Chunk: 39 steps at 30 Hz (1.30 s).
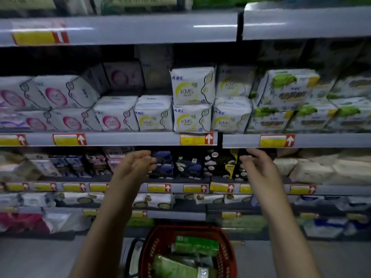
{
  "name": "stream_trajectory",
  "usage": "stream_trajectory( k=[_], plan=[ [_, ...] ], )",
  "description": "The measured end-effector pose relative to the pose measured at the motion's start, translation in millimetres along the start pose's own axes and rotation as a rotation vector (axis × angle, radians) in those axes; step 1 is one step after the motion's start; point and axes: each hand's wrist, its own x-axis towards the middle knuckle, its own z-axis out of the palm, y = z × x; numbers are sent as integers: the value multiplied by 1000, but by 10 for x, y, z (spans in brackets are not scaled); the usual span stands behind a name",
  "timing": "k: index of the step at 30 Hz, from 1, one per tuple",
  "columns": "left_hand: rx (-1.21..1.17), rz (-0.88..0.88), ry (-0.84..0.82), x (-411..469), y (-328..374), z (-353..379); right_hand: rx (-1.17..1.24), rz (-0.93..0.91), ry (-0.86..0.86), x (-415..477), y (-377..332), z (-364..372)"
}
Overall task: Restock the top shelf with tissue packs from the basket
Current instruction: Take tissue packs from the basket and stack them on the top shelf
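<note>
While both arms reach up at the shelving, neither hand carries anything. Left hand (136, 163) is in front of the dark packs (188, 167), just below the front edge of the shelf holding the white KMS packs (192, 85). Its fingers (146, 155) are loosely curled, thumb apart from them, clamped on nothing. Right hand (255, 165) is at the same height, well apart from the left, palm facing it. Its fingers (246, 158) are also loosely curled and empty. Green tissue packs (196, 245) are in the red basket (160, 233) on the floor (40, 257), below and between the forearms. One lies toward the basket's far rim, another is tilted at the near left side. The basket's black handle (130, 255) hangs off its left side. Top shelf (140, 27): grey front edge visible, yellow-red label (38, 36) near its left end. The goods on it are mostly cut off and blurred, some green packaging at the right. KMS shelf: pink-print packs (56, 95) at the left end, KMS packs stacked two high mid-shelf, green-print packs (287, 87) at the right. Yellow price tags (196, 138) with white arrows run along the front edges.
</note>
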Motion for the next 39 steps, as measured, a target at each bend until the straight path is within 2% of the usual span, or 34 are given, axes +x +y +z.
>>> stream_trajectory(
  k=[10,15,22,33,39],
  plan=[
    [-2,-179,-32,1,-624,-6,-94,93,-58,-126,611,186],
    [0,-307,-56,7,-1035,-41,-111,205,-103,-181,966,400],
    [24,-467,-9,53,-1668,-134,-170,285,-176,-214,1446,724],
    [3,-699,70,200,-3106,117,-270,576,-209,-434,2855,941],
    [-17,-793,54,137,-3970,308,-346,716,-255,-505,3740,1198]
  ],
)
